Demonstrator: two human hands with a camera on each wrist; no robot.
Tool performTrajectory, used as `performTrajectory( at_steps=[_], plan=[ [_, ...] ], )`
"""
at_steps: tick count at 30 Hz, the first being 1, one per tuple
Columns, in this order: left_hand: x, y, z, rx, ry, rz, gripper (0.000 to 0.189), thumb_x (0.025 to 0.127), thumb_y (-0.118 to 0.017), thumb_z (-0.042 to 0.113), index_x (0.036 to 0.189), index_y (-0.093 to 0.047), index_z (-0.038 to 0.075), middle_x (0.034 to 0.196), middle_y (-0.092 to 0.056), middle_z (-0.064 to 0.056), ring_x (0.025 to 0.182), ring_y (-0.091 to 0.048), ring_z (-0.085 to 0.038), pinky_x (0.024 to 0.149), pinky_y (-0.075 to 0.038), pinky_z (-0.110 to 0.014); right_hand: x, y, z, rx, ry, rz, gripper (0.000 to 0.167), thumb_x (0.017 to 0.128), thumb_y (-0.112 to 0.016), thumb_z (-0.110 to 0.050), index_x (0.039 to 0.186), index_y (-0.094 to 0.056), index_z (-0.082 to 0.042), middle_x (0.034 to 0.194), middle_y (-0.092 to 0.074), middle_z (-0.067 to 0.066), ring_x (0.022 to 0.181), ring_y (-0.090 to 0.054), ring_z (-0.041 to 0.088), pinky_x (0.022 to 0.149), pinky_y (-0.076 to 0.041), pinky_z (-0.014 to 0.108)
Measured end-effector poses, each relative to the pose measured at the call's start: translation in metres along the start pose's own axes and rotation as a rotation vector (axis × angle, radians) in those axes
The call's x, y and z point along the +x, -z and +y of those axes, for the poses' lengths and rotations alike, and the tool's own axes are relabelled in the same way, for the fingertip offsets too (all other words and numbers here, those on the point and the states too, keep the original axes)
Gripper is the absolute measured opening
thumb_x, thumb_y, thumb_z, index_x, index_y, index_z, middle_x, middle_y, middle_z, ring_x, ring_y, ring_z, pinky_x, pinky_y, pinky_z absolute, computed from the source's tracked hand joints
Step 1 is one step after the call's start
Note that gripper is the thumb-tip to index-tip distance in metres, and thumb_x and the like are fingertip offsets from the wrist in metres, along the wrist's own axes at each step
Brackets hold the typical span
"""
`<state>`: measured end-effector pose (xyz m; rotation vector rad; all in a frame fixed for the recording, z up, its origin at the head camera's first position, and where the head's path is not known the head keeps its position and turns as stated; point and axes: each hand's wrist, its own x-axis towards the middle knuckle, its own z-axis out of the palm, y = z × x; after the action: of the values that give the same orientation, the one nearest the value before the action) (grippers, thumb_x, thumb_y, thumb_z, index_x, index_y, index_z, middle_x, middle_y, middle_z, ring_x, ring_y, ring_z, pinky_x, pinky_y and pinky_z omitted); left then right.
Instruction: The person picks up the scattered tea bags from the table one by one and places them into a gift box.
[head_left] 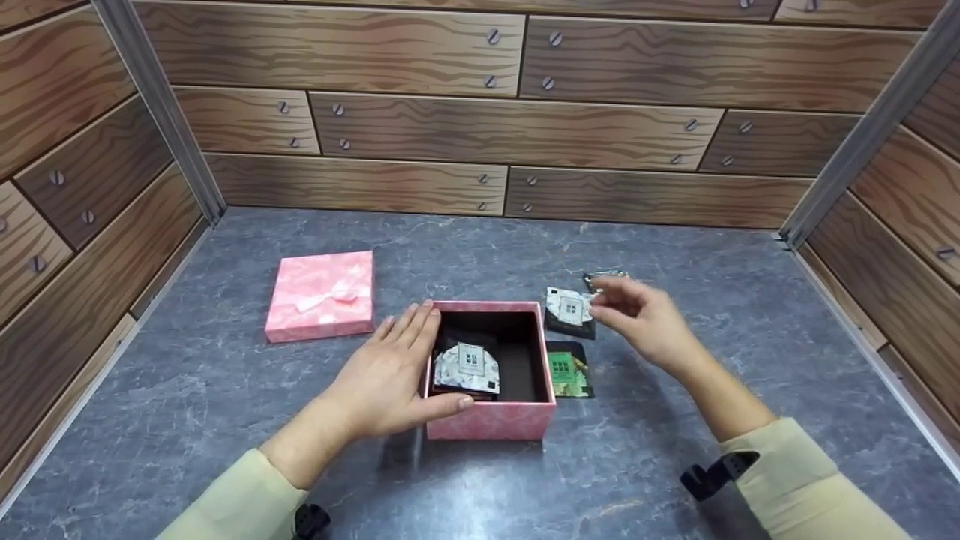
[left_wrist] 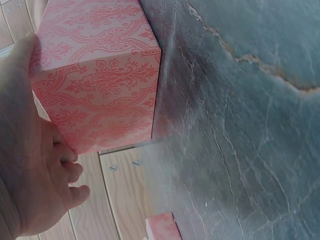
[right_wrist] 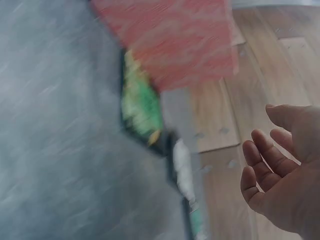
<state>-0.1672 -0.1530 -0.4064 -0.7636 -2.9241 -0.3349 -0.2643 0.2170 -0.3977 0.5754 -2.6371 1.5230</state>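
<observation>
A pink patterned box (head_left: 487,420) stands uncovered on the table, its inside dark. My left hand (head_left: 386,379) rests along the box's left side, fingers extended by the rim and thumb lying over the front edge. Inside, at the left, lies a flat packet (head_left: 466,369) with a pale blue-white label. My right hand (head_left: 646,319) hovers to the right of the box with loosely bent fingers and nothing held. Nearest to it is a black packet with a white label (head_left: 570,309). Its fingers partly cover another packet (head_left: 606,274) behind. A green-labelled packet (head_left: 570,369) lies beside the box.
A pink lid (head_left: 322,296) with a ribbon bow lies to the left, behind my left hand. Wood-patterned walls (head_left: 510,131) enclose the grey marbled table (head_left: 660,465) at the back and both sides.
</observation>
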Motion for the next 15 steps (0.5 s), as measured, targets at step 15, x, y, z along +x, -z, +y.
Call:
performTrajectory(
  at_steps=[15],
  plan=[
    [0.000,-0.001,0.000,-0.004,0.013,0.004,0.125,0.090,-0.040,0.092,0.166,-0.021,-0.005,0.173,-0.021,-0.023,0.160,-0.020,-0.036,0.128,-0.021,-0.053,-0.022,-0.015,0.054,0.048,-0.082,-0.102,0.046,0.093,-0.081,-0.006,0.135,-0.066,0.007,0.123,-0.073,0.023,0.111,-0.069,0.030,0.094,-0.054,0.023]
  ],
)
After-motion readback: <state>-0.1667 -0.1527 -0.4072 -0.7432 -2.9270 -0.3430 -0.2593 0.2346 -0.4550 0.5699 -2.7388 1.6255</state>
